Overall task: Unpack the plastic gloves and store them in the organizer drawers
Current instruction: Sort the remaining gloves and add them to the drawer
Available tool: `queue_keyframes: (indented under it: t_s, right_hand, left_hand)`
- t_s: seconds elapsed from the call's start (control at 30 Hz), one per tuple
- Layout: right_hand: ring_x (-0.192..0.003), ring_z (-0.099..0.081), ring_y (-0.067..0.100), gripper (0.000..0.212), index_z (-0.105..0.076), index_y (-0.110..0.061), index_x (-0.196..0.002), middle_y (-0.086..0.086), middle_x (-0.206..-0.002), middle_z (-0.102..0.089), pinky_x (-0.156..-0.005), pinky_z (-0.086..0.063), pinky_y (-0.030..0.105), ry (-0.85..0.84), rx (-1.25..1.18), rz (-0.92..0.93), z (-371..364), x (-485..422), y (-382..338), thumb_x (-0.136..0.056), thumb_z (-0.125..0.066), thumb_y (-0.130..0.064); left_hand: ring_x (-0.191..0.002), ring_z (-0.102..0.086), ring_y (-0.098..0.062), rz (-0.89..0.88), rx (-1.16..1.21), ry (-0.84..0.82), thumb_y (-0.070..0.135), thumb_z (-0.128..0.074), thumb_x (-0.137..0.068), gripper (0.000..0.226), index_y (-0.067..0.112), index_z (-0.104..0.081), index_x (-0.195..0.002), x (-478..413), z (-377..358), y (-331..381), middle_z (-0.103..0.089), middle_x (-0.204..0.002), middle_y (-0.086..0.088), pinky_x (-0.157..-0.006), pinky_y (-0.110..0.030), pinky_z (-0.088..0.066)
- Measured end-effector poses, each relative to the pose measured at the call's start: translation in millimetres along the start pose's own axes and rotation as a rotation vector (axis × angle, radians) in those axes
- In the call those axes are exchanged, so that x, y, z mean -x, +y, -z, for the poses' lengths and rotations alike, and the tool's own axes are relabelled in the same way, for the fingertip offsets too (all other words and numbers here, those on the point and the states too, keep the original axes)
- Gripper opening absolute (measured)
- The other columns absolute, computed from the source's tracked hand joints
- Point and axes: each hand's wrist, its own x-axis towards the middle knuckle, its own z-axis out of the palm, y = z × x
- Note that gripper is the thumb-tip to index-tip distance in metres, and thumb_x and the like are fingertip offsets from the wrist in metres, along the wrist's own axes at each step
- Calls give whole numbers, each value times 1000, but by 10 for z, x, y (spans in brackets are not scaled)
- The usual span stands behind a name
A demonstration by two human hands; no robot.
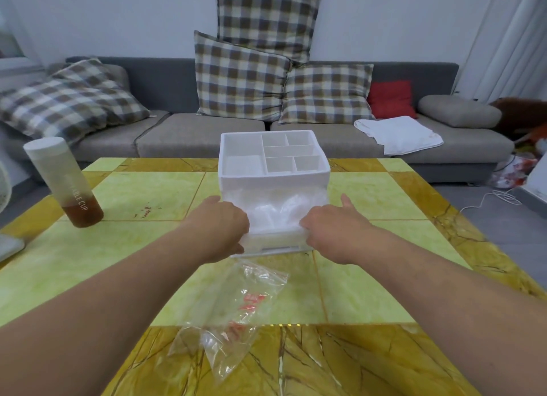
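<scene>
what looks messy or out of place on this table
Two small things. The emptied clear bag lies crumpled on the table just in front of the open drawer, not cleared away. A few reddish smears mark the tile right of the bottle, like an old stain. The gloves puff up loosely in the drawer.

Yellow-green tiled table (142, 194), white organizer (273, 175) mid-back, bottle (63, 182) at L, clear plastic bag (236, 307) near front

organizer (273, 175) and drawer (275, 241): plain white
gloves (275, 210): see-through, kinda milky
bag (236, 304): clear, red print
table (148, 194): lime-yellow marbled tiles, ochre veined border
sofa (201, 134): grey
cushions (239, 79): brown-cream-grey plaid
small cushion (390, 98): red
bottle (66, 185): frosted, brown liquid
</scene>
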Motion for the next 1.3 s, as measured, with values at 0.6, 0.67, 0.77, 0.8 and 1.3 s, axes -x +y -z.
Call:
queue_keyframes:
  t_s: [0.6, 0.67, 0.77, 0.8, 1.3]
  right_hand:
    - [-139, -37, 25, 60, -38, -28, -144, -1, -149, -44, -120, -9, 59, 0, -234, 8, 149, -325, 169, -87, -57, -25]
    - [-141, -34, 25, 62, -37, -24, -146, 1, -152, -40, -120, -7, 60, -37, -228, -3, 148, -319, 168, -87, -54, -18]
    - [-123, -51, 24, 42, -52, -23, -128, 0, -131, -57, -121, -11, 56, 44, -197, -9, 150, -213, 163, -87, -51, -14]
    - [-113, -56, 24, 32, -58, -23, -116, -1, -118, -61, -121, -15, 52, 123, -166, -16, 147, -172, 167, -87, -51, -13]
    - [-117, -52, 31, 51, -47, -19, -131, 1, -119, -59, -117, -12, 65, -73, -199, -94, 159, -558, 124, -81, -47, -7]
  left_hand:
    - [-73, -54, -25, 191, 377, -1, 37, -50, -101, 44, 18, -38, -63, -234, 115, -38, -46, -69, 2, -65, -33, -41]
    - [-73, -53, -25, 204, 370, -2, 36, -49, -102, 44, 18, -37, -63, -259, 82, -32, -46, -69, 2, -65, -33, -41]
    - [-73, -52, -25, 195, 353, -7, 36, -47, -103, 45, 18, -36, -63, -290, 76, -32, -44, -68, 2, -65, -33, -40]
    - [-73, -51, -24, 191, 349, -9, 36, -47, -103, 45, 18, -35, -63, -297, 85, -35, -43, -68, 2, -66, -33, -40]
    - [-72, -51, -23, 190, 334, -10, 34, -44, -104, 44, 17, -38, -64, -359, 146, -48, -44, -69, 3, -67, -33, -41]
